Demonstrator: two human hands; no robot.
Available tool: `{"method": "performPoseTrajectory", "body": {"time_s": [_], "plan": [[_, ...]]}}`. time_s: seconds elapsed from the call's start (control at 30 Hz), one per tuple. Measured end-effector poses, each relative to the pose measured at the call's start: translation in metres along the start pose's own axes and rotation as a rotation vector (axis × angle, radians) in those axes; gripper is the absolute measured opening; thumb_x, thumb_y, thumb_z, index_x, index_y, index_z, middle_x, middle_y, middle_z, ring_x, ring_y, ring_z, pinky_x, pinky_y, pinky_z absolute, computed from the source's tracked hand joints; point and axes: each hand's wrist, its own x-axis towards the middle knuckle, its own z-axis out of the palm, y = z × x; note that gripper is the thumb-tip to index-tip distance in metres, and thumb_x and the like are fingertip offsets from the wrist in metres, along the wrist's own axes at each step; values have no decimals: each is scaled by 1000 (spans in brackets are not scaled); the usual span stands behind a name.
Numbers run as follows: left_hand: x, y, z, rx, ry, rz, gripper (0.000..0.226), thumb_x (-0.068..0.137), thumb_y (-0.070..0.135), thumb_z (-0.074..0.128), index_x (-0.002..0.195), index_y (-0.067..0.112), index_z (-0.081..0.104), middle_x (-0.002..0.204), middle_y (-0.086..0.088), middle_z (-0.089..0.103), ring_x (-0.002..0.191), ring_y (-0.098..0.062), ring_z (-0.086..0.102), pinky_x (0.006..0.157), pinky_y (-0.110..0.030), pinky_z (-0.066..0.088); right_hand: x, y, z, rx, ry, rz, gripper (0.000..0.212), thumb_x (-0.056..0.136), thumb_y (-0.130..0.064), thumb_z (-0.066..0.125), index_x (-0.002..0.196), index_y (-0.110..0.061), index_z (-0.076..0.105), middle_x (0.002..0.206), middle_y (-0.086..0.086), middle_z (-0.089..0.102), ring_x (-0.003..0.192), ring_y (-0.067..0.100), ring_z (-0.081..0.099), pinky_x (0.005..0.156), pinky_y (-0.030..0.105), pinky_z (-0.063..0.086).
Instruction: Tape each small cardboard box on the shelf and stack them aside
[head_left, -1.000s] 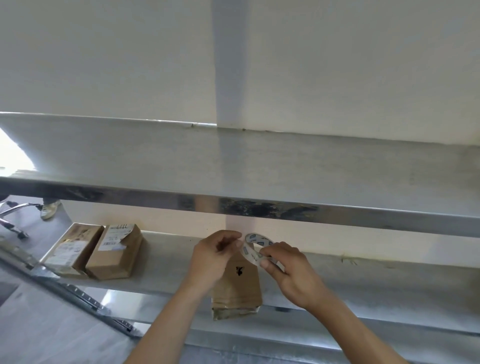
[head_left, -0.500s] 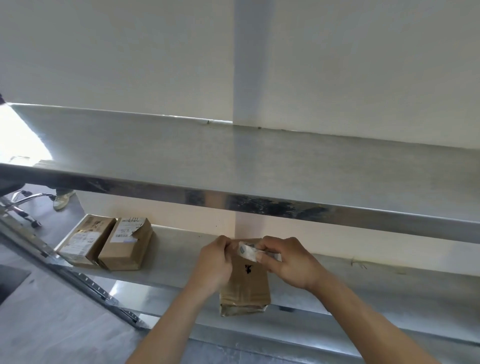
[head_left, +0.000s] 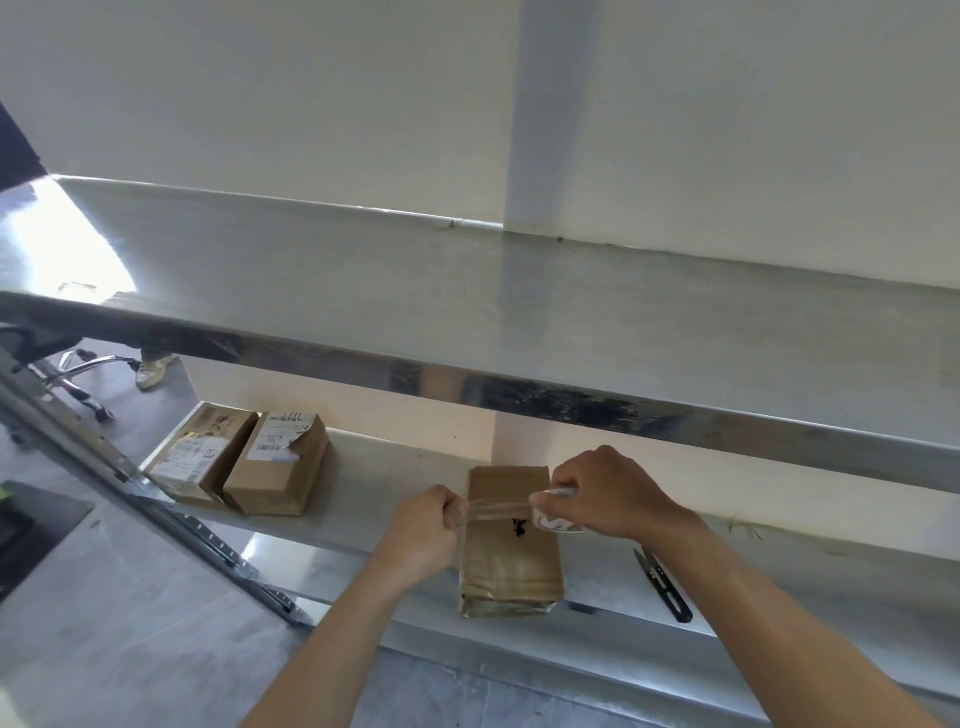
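A small brown cardboard box (head_left: 511, 561) lies on the lower metal shelf (head_left: 363, 483), its near end at the shelf's front edge. Over its far half a strip of clear tape (head_left: 496, 509) is stretched between my hands. My left hand (head_left: 423, 530) pinches the strip's free end at the box's left side. My right hand (head_left: 608, 493) grips the tape roll (head_left: 556, 517) at the box's right side. Two more small boxes, one (head_left: 200, 457) beside the other (head_left: 280, 465), sit side by side at the shelf's left end, both with white labels.
An upper metal shelf (head_left: 519, 332) overhangs the lower one just above my hands. A black pair of snips (head_left: 662, 584) lies on the lower shelf to the right of the box. At far left stand a chair base (head_left: 78, 379) and a person's shoe (head_left: 153, 369) on the grey floor.
My hands have drawn apart, pulling a strip of tape off the roll across the box. The view has dropped and shifted, bringing the snips into sight.
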Motion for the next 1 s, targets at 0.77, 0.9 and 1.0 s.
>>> {"method": "performPoseTrajectory", "body": {"time_s": [0.77, 0.9, 1.0], "plan": [[27, -32, 29, -106, -144, -217, 27, 105, 23, 48, 84, 13, 61, 81, -1, 65, 74, -11, 60, 62, -23, 43, 11, 49, 33, -51, -194, 159, 31, 83, -52, 67, 66, -26, 66, 63, -9, 60, 63, 9, 58, 58, 25, 42], [18, -36, 40, -325, -59, -265, 26, 103, 25, 55, 84, 8, 62, 79, -7, 71, 72, -19, 67, 68, -32, 54, 8, 55, 41, 91, -210, 166, 41, 87, -42, 67, 62, -10, 62, 59, 2, 56, 58, 16, 55, 59, 29, 42], [9, -34, 42, -472, 12, -314, 3, 98, 14, 62, 97, 13, 60, 87, -10, 72, 74, -20, 70, 66, -33, 55, 6, 58, 44, 124, -205, 141, 48, 89, -44, 66, 59, -8, 56, 55, 2, 48, 53, 13, 45, 58, 30, 37]]}}
